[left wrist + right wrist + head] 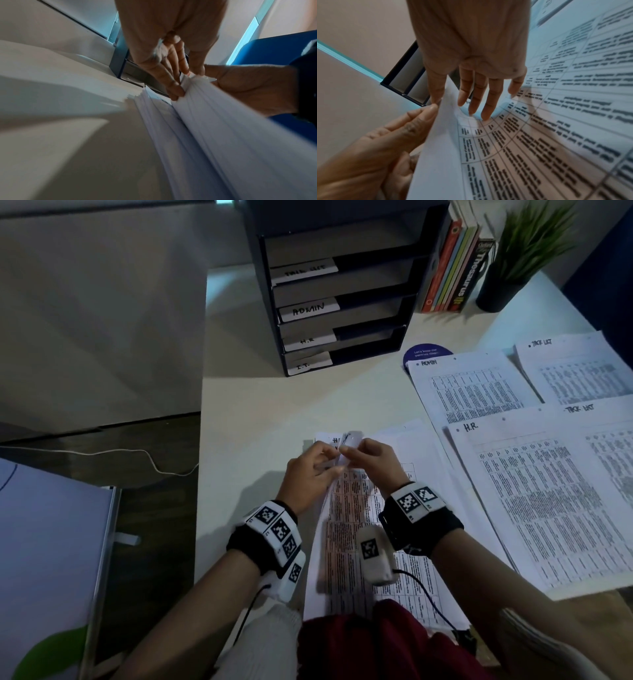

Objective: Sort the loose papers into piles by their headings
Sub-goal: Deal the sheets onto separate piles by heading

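A stack of printed table sheets (363,546) lies on the white desk (260,405) in front of me. Its left edge is lifted and stands on end between my hands. My left hand (322,463) (187,81) pinches the raised sheet edges (214,115) near their top corner. My right hand (356,455) (449,101) pinches the top sheet (513,148), thumb behind it and fingers (476,105) on the printed face. Partly hidden by my fingers is a heading starting with "H". Sheets headed ADMIN (472,392), H.R. (548,501) and TASK LIST (579,371) lie spread at the right.
A black tray rack (342,296) with shelves labelled TASK LIST, ADMIN, H.R. and I.T. stands at the back of the desk. Books (455,265) and a potted plant (513,261) stand right of it. A white board (51,559) and a cable (137,453) are on the floor at left.
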Action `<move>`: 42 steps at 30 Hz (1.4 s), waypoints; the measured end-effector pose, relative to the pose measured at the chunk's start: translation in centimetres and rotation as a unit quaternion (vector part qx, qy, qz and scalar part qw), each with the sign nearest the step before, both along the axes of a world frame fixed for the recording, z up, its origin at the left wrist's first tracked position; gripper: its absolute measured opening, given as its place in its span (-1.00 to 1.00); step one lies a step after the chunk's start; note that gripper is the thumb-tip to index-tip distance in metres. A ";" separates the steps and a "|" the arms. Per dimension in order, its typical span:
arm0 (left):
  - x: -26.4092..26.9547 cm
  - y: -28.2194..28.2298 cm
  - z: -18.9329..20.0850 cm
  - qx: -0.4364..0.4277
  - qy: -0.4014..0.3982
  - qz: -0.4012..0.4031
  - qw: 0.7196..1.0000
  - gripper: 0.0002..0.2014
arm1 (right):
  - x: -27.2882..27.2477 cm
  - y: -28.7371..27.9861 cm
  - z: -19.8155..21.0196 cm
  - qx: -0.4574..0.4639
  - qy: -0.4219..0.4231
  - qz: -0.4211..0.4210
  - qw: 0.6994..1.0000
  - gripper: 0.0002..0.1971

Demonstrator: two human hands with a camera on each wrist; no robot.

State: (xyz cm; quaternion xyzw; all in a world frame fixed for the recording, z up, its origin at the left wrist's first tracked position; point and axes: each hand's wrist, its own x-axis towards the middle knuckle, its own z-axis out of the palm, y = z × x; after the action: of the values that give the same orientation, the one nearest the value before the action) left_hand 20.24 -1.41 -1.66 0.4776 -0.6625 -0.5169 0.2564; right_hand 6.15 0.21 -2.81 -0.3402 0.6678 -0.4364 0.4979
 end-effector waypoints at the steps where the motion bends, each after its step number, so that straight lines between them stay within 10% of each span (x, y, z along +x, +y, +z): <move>1: -0.1 -0.2 -0.1 0.003 0.000 0.004 1.000 -0.77 | -0.1 0.1 -0.1 -0.004 -0.014 -0.009 1.000 -0.89; 14: 0.2 -0.6 -1.0 0.012 -0.012 0.059 0.998 -0.51 | -0.1 0.5 -0.8 -0.005 -0.083 -0.067 0.994 -0.70; 19: -0.2 -0.5 0.1 -0.008 -0.007 0.023 1.000 -0.88 | 0.4 0.0 -0.2 -0.009 -0.091 -0.062 0.994 -0.67; 30: -0.2 -0.8 0.4 0.053 0.015 0.045 0.997 -0.85 | 0.2 0.0 -0.6 -0.021 -0.095 -0.047 0.994 -0.53; 35: -0.1 -1.3 -0.2 0.064 -0.015 0.085 0.994 -0.90 | -0.1 0.7 -0.9 -0.019 -0.057 -0.034 0.998 -0.89; 42: 0.6 -1.7 -1.8 0.110 -0.017 0.056 0.992 -0.79 | -1.5 1.9 -0.2 -0.029 -0.016 -0.098 0.995 -0.86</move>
State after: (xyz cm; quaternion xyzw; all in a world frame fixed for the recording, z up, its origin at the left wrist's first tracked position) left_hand 20.89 -3.07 -3.49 0.5480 -0.5784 -0.5631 0.2191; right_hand 4.68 2.14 -2.99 -0.2808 0.6772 -0.5071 0.4532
